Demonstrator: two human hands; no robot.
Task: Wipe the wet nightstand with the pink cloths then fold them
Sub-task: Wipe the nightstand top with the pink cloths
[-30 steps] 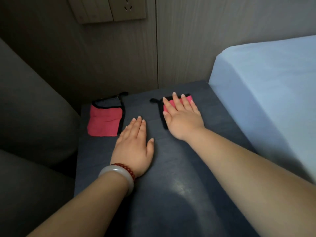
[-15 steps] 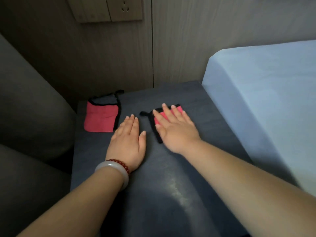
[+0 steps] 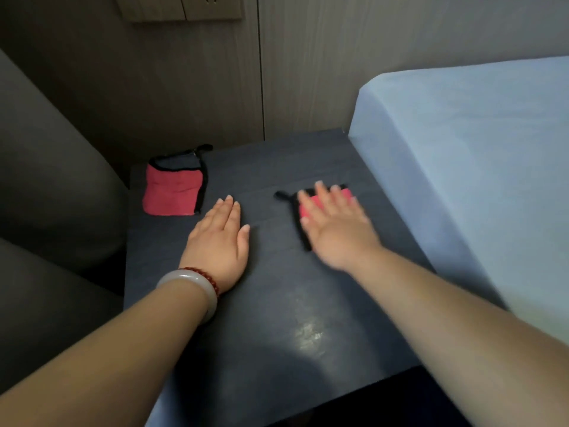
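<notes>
Pressing flat on a pink cloth (image 3: pixel 311 208) with black trim, the right hand (image 3: pixel 335 232) lay open, fingers spread and blurred, so whether any finger gripped the fabric could not be told. That cloth sat toward the back right of the dark nightstand (image 3: pixel 277 303), near a pale blue bed (image 3: pixel 462 164). The left hand (image 3: pixel 220 241) rested palm down on the bare top, open and holding nothing, with a pale bangle (image 3: pixel 191 288) at the wrist. A second pink cloth (image 3: pixel 172 192) lay apart at the back left corner. A shiny patch (image 3: pixel 308 334) showed near the front.
</notes>
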